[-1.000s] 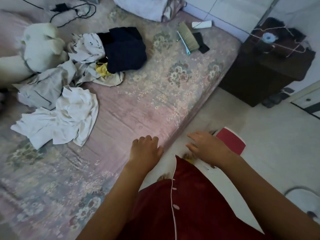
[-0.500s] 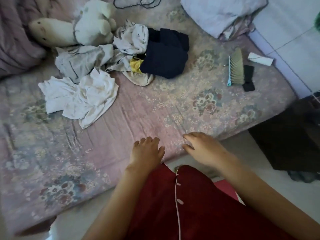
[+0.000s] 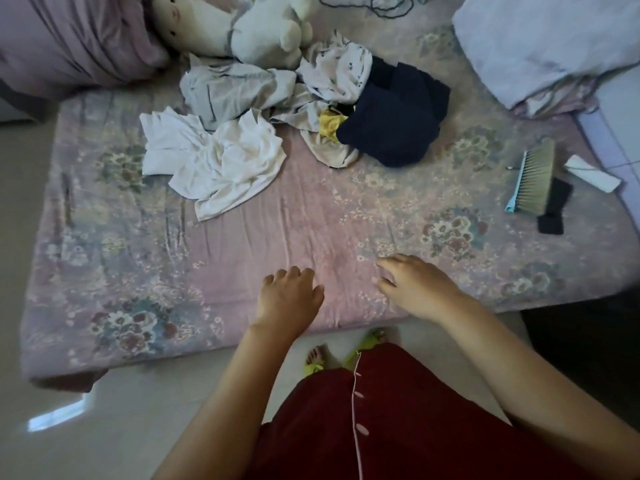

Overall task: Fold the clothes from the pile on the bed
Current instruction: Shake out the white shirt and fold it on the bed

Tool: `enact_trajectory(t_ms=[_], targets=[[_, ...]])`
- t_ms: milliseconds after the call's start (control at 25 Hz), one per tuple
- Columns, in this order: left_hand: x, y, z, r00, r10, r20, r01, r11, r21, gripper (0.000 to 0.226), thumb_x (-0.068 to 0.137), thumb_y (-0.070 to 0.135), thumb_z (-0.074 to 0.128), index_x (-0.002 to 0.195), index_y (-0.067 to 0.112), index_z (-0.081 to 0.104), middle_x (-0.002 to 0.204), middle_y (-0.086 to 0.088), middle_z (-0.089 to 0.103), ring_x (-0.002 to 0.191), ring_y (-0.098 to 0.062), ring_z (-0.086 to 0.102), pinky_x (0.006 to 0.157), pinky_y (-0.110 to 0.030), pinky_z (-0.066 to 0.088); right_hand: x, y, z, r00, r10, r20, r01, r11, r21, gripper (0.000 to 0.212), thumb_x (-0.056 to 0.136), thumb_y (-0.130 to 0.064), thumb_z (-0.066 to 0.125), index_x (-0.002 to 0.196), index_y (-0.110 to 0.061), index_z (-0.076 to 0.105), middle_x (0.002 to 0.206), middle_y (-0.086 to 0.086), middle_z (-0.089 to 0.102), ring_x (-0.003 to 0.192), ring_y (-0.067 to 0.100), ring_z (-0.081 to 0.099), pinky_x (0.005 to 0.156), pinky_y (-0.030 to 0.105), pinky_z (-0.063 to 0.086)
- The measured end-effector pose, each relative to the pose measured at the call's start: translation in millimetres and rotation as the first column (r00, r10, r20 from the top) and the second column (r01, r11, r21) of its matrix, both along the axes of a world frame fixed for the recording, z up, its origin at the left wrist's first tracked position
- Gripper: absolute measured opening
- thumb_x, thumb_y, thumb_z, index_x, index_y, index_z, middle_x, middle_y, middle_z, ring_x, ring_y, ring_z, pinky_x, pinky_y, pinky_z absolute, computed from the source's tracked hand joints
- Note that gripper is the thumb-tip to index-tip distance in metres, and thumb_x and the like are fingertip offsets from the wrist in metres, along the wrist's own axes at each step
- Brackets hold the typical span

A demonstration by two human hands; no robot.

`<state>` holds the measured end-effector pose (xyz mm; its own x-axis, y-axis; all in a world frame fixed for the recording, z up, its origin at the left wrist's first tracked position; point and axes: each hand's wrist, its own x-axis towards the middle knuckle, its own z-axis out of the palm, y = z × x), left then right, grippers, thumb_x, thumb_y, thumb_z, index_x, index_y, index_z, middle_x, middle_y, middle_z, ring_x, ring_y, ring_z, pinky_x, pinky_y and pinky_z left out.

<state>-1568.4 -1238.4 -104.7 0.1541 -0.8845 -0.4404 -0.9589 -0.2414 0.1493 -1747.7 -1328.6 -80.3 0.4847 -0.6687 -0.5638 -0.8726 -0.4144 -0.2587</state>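
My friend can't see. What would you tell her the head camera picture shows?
A person's empty left hand and right hand reach over a pink flowery bed toward a messy pile of unfolded clothes: white, grey and dark navy pieces. A stuffed toy lies behind the pile, and a hand brush lies on the right.

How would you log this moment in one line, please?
stage: pre-grasp | left hand: empty | right hand: empty | pile: unfolded, untouched
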Motion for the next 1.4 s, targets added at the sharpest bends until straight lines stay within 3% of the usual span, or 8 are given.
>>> enact_trajectory(t_ms=[400,600,760,1000,1120,1200,1280,1400], targets=[[-48.6,-31.6,-4.3,0.981,0.189,0.032,-0.188,0.982,-0.035,0.039,0.098,0.038,0.034,0.125,0.015,0.052,0.121,-0.004,0.058,0.111,-0.023,0.053,0.092,-0.034,0.037,-36.5,-59.1,-5.7,0.984,0.179,0.019,-0.179,0.984,0.004,0.042,0.099,-0.038,0.037,0.131,-0.014,0.047,0.137,0.006,0.047,0.124,0.025,0.044,0.100,0.041,0.039],[-81.1,-65.5,-25.1,0.948,0.311,0.072,-0.310,0.950,-0.020,0.039,0.098,0.038,0.034,0.126,0.017,0.052,0.122,-0.003,0.058,0.113,-0.023,0.052,0.093,-0.033,0.038,-63.9,-118.1,-29.7,0.943,0.331,0.025,-0.332,0.943,0.001,0.043,0.099,-0.036,0.036,0.137,-0.019,0.042,0.140,0.003,0.045,0.126,0.023,0.042,0.100,0.036,0.038],[-73.8,-101.1,-61.9,0.937,0.341,0.071,-0.338,0.940,-0.050,0.039,0.098,0.038,0.035,0.125,0.016,0.052,0.121,-0.004,0.058,0.112,-0.024,0.053,0.091,-0.034,0.038,-56.1,-151.5,-71.6,0.936,0.353,0.021,-0.353,0.936,0.011,0.038,0.098,-0.034,0.038,0.129,-0.014,0.048,0.135,0.005,0.048,0.123,0.023,0.043,0.098,0.037,0.039],[-25.6,-148.1,-207.1,0.928,0.359,0.099,-0.350,0.932,-0.096,0.038,0.099,0.037,0.034,0.125,0.016,0.052,0.122,-0.003,0.057,0.112,-0.023,0.053,0.089,-0.032,0.038,-9.1,-193.1,-224.3,0.925,0.367,0.101,-0.363,0.930,-0.056,0.045,0.098,-0.032,0.039,0.140,-0.015,0.040,0.147,0.002,0.039,0.133,0.021,0.036,0.106,0.033,0.033],[12.7,-153.2,-309.9,0.918,0.378,0.120,-0.363,0.923,-0.131,0.044,0.099,0.040,0.034,0.135,0.016,0.044,0.137,-0.005,0.048,0.123,-0.024,0.047,0.097,-0.033,0.036,17.2,-198.6,-323.0,0.896,0.431,0.111,-0.420,0.901,-0.107,0.050,0.098,-0.036,0.038,0.144,-0.019,0.034,0.150,0.003,0.034,0.137,0.020,0.031,0.110,0.031,0.028],[37.1,-151.5,-374.3,0.904,0.406,0.134,-0.356,0.888,-0.293,0.054,0.095,0.045,0.036,0.137,0.012,0.045,0.142,-0.012,0.044,0.128,-0.031,0.045,0.102,-0.041,0.037,30.9,-200.9,-385.0,0.867,0.486,0.112,-0.456,0.863,-0.215,0.061,0.093,-0.050,0.023,0.147,-0.022,0.029,0.153,0.004,0.028,0.141,0.020,0.025,0.114,0.031,0.021],[51.0,-151.7,-424.1,0.895,0.427,0.127,-0.349,0.849,-0.397,0.065,0.086,0.050,0.032,0.133,0.009,0.052,0.139,-0.020,0.047,0.125,-0.039,0.048,0.100,-0.052,0.039,46.8,-203.1,-431.8,0.844,0.515,0.149,-0.462,0.840,-0.285,0.085,0.075,-0.061,0.002,0.149,-0.025,0.022,0.157,0.006,0.018,0.144,0.021,0.015,0.117,0.036,0.013],[56.9,-154.5,-478.1,0.891,0.442,0.107,-0.353,0.821,-0.449,0.069,0.087,0.055,0.023,0.138,0.015,0.047,0.145,-0.012,0.042,0.134,-0.034,0.040,0.110,-0.049,0.026,68.9,-207.9,-488.7,0.822,0.540,0.178,-0.445,0.806,-0.390,0.089,0.069,-0.066,-0.005,0.151,-0.033,0.006,0.160,0.000,0.000,0.147,0.018,-0.002,0.118,0.043,0.004]])
